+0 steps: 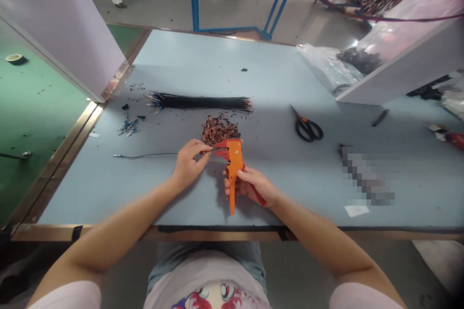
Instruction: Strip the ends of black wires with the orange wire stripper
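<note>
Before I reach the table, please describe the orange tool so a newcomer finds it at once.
Start at the pale blue tabletop, near the middle of its front edge. There the right hand grips the orange tool near the copper-coloured scraps, while the left hand holds a black wire at it. Unlike the black-handled scissors farther right, it is bright orange with red parts.

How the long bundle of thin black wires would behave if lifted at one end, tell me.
The long bundle of thin black wires would probably sag, being many slender strands. Strands might slide apart, as I can make out no tie around it. Its splayed blue-tipped end could snag.
</note>
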{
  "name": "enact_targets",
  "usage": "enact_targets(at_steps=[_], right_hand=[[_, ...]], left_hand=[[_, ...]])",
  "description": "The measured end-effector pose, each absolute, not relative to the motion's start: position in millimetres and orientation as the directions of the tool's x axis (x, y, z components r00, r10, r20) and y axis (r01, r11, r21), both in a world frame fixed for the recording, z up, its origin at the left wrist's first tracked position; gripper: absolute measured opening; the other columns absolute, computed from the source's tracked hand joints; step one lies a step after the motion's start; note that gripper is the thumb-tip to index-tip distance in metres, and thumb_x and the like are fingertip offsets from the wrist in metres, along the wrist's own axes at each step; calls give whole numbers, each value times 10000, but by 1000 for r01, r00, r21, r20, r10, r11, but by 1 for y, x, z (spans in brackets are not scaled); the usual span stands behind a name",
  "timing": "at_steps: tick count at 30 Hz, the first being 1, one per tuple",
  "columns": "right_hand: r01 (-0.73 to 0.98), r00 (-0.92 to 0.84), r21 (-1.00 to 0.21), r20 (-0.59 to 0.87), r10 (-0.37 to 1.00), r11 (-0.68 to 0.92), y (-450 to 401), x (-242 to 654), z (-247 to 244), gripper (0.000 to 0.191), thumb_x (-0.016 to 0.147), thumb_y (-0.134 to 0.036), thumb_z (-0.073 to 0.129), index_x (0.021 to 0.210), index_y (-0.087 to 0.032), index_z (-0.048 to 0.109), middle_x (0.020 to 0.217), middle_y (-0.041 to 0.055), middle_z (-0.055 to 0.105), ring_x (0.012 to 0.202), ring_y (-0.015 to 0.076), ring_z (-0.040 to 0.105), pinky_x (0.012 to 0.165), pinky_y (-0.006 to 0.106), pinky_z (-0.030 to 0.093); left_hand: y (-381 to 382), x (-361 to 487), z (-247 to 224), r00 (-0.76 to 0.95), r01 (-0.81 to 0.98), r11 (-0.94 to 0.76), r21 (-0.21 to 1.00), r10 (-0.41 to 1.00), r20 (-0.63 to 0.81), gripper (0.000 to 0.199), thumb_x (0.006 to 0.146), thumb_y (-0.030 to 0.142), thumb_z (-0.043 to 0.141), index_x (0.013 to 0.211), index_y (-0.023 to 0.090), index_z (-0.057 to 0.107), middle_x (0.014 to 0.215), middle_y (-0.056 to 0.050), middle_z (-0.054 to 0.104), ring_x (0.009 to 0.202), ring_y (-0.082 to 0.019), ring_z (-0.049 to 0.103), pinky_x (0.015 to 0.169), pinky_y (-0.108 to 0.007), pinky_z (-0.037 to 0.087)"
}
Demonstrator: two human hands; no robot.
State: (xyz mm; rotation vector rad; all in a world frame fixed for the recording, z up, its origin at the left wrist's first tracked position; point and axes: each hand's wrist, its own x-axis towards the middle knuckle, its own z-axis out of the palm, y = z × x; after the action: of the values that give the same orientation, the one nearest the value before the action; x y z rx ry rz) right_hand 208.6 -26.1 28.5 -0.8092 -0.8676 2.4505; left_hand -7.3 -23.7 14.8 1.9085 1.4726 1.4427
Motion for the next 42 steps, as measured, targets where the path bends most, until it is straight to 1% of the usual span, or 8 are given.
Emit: enact_targets(at_steps=[4,8,14,23,27,32,37,42], right_hand=[[-166,-746,-692,-378,548,-703,-27,209,28,402,783,-427,675,1017,-119,564,849,77,644,730,189,651,709,353,490],[-149,-740,-713,-379,556,-685,-30,208,31,391,787,-432,673,1001,-126,557,812,66,635,702,175,635,692,337,481],[-131,-720,-723,-402,566,-679,-32,207,34,387,776,-448,680,966,-137,548,752,43,615,647,157,607,642,312,464],[-169,-728,-717,-371,576,-676,-30,208,30,357,799,-418,662,986,-137,547,794,55,618,682,164,607,670,334,463],[-161,-726,-709,-386,569,-687,-30,207,32,355,789,-415,674,966,-135,546,781,49,617,676,158,604,669,322,462],[-136,-709,-721,-409,575,-680,-32,204,34,368,777,-457,674,918,-143,543,730,31,605,635,149,599,630,313,486],[-138,-716,-688,-427,552,-712,-32,202,32,379,790,-503,640,898,-157,529,680,4,570,581,138,564,567,348,535],[-130,-702,-703,-432,566,-699,-33,202,33,375,801,-503,628,894,-158,515,658,-1,563,565,133,557,533,329,537]], left_hand=[[-24,-8,13,-36,524,-420,741,858,512,120,803,109,595,850,178,680,795,-14,606,716,-98,552,651,-222,448],[-24,-7,13,-27,527,-432,732,853,522,135,782,85,601,842,178,678,788,-14,610,717,-102,551,642,-221,447],[-23,-6,14,-16,510,-469,721,833,553,105,787,105,608,830,176,672,770,-15,615,712,-107,554,639,-229,442],[-25,-6,17,-13,517,-468,716,832,554,67,805,132,591,794,173,643,732,-10,602,684,-111,534,646,-248,430],[-26,-6,17,1,524,-470,710,834,552,57,799,129,594,789,172,629,728,-6,599,691,-111,529,634,-240,414],[-26,-6,17,4,521,-448,727,852,523,72,791,116,579,778,172,622,722,-1,585,653,-99,499,598,-222,399],[-26,-6,17,4,506,-439,743,862,507,64,798,136,571,785,172,622,730,-6,582,644,-99,498,603,-225,408],[-28,-4,19,2,524,-413,745,875,483,66,811,157,562,784,172,620,700,7,574,606,-91,466,597,-225,386]])
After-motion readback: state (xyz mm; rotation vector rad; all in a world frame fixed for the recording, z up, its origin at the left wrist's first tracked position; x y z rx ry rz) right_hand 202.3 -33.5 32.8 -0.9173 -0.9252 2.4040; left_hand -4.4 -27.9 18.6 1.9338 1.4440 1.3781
